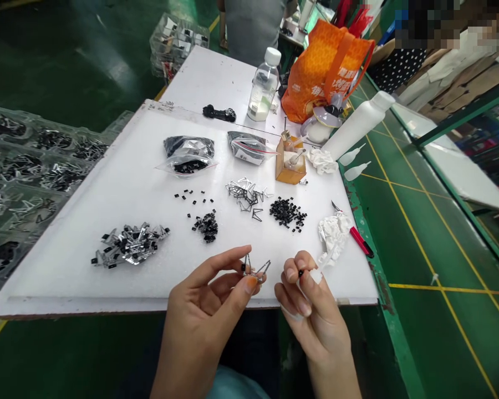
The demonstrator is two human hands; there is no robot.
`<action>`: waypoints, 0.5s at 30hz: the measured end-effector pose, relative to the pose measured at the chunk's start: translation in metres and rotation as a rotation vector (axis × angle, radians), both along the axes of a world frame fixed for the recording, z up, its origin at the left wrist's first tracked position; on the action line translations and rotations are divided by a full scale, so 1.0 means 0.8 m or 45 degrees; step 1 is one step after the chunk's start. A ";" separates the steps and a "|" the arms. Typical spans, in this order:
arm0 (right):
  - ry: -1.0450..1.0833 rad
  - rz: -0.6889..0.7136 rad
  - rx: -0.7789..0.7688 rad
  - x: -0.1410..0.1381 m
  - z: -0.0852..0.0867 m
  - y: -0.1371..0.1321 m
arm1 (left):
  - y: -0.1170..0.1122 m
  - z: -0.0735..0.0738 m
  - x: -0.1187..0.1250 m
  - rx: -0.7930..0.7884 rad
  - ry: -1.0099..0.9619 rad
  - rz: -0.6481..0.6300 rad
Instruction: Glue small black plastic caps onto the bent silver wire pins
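Observation:
My left hand (pixel 216 299) pinches a bent, silvery metal piece (pixel 261 271) between thumb and fingertips. A small black piece (pixel 243 267) sits at one end of it. Close by on the right, my right hand (pixel 316 305) is closed with a tiny black piece (pixel 301 273) at its fingertips. It also holds a small white squeeze bottle (pixel 316 275), whose thin nozzle points up and away; the fingers hide most of its body. Beyond my hands lie a heap of small black pieces (pixel 288 213), a second black heap (pixel 207 226) and loose bent metal pieces (pixel 247 193).
Metal pieces with black ends (pixel 131 244) are piled at left on the white table (pixel 149 299). Crumpled tissue (pixel 333 235) and a red cutter (pixel 361 242) lie right. Behind stand zip bags (pixel 190 155), a wooden box (pixel 290 166), bottles (pixel 261 91) and an orange bag (pixel 320 72).

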State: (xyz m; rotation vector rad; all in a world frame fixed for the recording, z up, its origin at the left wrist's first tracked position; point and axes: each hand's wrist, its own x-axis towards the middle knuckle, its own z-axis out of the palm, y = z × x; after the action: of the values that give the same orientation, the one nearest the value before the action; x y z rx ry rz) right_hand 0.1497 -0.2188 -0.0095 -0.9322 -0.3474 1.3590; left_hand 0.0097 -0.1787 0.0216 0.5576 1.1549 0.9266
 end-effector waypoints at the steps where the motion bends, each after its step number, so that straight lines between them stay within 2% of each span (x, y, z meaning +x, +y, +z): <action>1: -0.018 -0.017 -0.008 -0.001 -0.001 0.000 | -0.001 0.003 0.002 -0.001 -0.001 0.004; 11: -0.085 -0.090 -0.085 -0.006 -0.014 -0.001 | -0.002 0.016 0.006 0.093 0.092 -0.008; 15: -0.117 -0.175 -0.101 -0.010 -0.013 -0.002 | -0.004 0.007 0.004 0.142 0.098 -0.007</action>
State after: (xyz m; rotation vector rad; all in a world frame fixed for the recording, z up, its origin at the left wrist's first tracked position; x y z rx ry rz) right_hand 0.1416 -0.2207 -0.0201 -1.0676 -0.2956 1.2140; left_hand 0.0130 -0.1818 0.0274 0.6918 1.1752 0.9760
